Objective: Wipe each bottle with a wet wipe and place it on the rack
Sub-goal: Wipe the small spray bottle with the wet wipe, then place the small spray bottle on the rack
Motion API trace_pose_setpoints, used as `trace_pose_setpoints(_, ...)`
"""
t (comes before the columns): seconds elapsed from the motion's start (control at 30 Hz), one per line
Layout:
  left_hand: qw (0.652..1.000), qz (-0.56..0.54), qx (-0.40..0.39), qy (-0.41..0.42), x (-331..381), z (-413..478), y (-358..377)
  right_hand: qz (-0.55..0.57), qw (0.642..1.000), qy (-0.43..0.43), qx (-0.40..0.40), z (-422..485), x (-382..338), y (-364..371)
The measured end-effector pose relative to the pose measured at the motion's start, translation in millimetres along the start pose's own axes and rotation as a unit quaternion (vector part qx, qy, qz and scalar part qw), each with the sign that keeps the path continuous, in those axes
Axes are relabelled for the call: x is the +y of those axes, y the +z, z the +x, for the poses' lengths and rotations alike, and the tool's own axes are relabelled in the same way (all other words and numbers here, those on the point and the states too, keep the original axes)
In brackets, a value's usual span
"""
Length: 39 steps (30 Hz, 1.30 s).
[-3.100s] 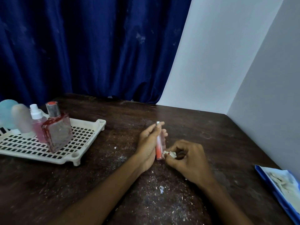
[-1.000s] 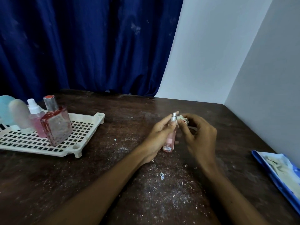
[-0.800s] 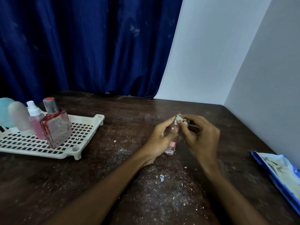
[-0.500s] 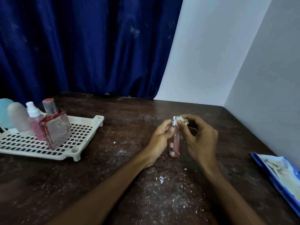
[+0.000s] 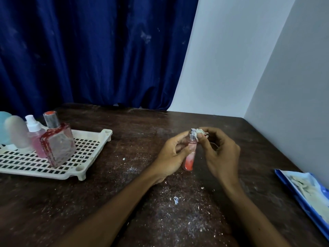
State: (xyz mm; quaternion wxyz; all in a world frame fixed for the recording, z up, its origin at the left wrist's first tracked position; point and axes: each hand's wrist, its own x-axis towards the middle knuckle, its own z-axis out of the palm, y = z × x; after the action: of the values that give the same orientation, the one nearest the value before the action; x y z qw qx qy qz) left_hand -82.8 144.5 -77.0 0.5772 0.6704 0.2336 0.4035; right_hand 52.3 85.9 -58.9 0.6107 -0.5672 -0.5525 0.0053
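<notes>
At a dark wooden tabletop flecked with white crumbs, my left hand holds a slim pink spray bottle nearly upright, thumb and fingers closed around its body, its base just above the wood. My right hand pinches a crumpled, greyed wet wipe between thumb and forefinger and presses it against the bottle's silver spray top, the other fingers loosely curled.

Well to the left of the spray bottle sits the white plastic rack, a perforated tray with corner posts. Four bottles stand on the rack's left part: a square glass bottle with red edges and a red-topped cap nearest the spray bottle, a pink bottle with a white pump touching it from behind, then a frosted rounded bottle, and a pale blue one cut off by the frame's edge. The rack's right part is bare grid.

Well to the right of the spray bottle, at the tabletop's near right edge, lies an opened blue wipe packet with pale wipes showing inside. A dark blue curtain hangs behind the rack; white walls stand behind and to the right of the spray bottle.
</notes>
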Motion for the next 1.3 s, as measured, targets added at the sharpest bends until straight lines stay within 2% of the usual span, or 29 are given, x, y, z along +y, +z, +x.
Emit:
trace_pose_setpoints(0.33, 0.99, 0.118, -0.075, 0.036, -3, -3, -6, -0.03, 0.999, 0.022, 0.009, 0, 5, -1)
trace_pose_setpoints(0.53, 0.99, 0.137, -0.028, 0.023, -2, -7, -13, -0.014, 0.998, 0.056, 0.025, -1, 0, -3)
trace_pose_setpoints(0.63, 0.99, 0.128, 0.054, 0.019, 4, -15, -16, -0.009, 0.994, 0.109, 0.005, -5, 0, 1)
trace_pose_setpoints(0.77, 0.963, 0.158, 0.208, 0.063, 29, -35, -26, 0.029, 0.985, 0.17, -0.024, -18, -7, 14)
trace_pose_setpoints(0.9, 0.911, 0.198, 0.343, 0.117, 49, -63, -55, 0.067, 0.978, 0.193, -0.052, -38, -24, 37)
trace_pose_setpoints(1.03, 0.847, 0.226, 0.464, 0.129, 63, -85, -91, 0.084, 0.975, 0.19, -0.077, -47, -42, 53)
trace_pose_setpoints(1.17, 0.802, 0.244, 0.534, 0.108, 60, -95, -131, 0.086, 0.976, 0.174, -0.099, -50, -54, 61)
trace_pose_setpoints(1.3, 0.786, 0.271, 0.552, 0.067, 46, -103, -152, 0.087, 0.974, 0.173, -0.119, -55, -58, 65)
